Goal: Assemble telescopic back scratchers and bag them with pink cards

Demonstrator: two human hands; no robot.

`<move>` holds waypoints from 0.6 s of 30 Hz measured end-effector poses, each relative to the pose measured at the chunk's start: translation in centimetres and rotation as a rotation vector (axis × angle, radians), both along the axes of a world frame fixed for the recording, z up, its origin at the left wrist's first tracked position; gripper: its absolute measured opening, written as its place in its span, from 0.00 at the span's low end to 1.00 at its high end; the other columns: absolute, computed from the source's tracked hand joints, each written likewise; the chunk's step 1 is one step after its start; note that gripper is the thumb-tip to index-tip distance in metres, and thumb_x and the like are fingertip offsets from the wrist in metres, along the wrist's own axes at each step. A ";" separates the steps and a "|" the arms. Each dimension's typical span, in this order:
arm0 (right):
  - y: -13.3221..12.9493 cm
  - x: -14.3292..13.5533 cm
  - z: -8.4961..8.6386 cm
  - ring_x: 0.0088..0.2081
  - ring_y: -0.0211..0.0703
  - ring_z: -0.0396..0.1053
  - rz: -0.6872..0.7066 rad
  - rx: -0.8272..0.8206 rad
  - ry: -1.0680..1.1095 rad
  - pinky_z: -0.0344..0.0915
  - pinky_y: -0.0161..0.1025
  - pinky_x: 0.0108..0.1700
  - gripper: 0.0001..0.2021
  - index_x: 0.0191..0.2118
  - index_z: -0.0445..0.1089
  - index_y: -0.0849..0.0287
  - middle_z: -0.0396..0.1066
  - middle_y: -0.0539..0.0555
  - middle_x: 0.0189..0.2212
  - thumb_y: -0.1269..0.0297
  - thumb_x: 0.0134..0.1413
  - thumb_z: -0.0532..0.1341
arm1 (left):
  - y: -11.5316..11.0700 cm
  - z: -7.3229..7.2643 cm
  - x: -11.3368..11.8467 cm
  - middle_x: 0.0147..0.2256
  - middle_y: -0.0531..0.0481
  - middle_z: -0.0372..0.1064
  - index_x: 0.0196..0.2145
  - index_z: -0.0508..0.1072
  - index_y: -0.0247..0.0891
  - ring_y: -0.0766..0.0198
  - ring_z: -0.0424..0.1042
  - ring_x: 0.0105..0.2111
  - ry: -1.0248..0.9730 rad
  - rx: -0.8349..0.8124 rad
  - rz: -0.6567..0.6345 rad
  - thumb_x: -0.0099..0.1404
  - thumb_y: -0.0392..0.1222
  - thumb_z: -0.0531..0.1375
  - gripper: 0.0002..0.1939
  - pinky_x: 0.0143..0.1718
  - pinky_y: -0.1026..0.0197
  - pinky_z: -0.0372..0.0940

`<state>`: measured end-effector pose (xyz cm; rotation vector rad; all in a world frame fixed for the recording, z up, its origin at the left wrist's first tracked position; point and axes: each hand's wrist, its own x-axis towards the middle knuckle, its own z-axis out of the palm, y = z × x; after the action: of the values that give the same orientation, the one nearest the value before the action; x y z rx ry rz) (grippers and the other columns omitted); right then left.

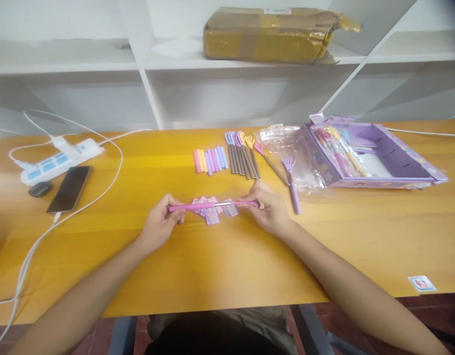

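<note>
Between my two hands a pink back scratcher [203, 206] is stretched level above the table. My left hand [162, 219] is closed on the end of its pink handle. The fingers of my right hand [266, 207] pinch its claw end, with a short length of metal rod showing between. Small printed cards [211, 217] lie in a loose pile just under it. Beyond are a row of coloured handle sleeves [210, 160] and a row of metal rods with claw heads [242, 155]. A purple back scratcher [292, 187] lies to the right of my right hand.
A purple display box [382, 172] with wrapped back scratchers stands at the right, beside clear plastic bags [286, 153]. At left are a power strip [60, 160], a phone [70, 189] and white cables. A taped parcel [267, 37] sits on the shelf.
</note>
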<state>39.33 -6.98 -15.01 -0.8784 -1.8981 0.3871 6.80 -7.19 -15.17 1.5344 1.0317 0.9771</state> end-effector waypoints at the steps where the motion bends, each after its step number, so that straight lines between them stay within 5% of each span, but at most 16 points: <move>1: 0.0 0.0 0.1 0.28 0.36 0.63 0.000 -0.008 0.000 0.59 0.36 0.29 0.03 0.41 0.81 0.56 0.64 0.50 0.29 0.66 0.66 0.68 | 0.0 0.0 0.0 0.26 0.56 0.69 0.36 0.63 0.41 0.66 0.68 0.26 -0.004 -0.004 -0.001 0.73 0.56 0.63 0.19 0.32 0.62 0.63; 18: -0.1 -0.3 0.1 0.29 0.36 0.64 0.022 0.044 0.009 0.59 0.35 0.29 0.03 0.39 0.78 0.57 0.63 0.50 0.29 0.71 0.64 0.67 | -0.6 0.5 0.3 0.26 0.59 0.71 0.37 0.60 0.41 0.65 0.75 0.23 0.016 -0.049 -0.018 0.76 0.51 0.60 0.15 0.33 0.59 0.63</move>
<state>39.02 -7.09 -14.92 -0.8265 -1.9023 0.3603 7.06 -7.81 -14.67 1.5110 1.0442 0.9218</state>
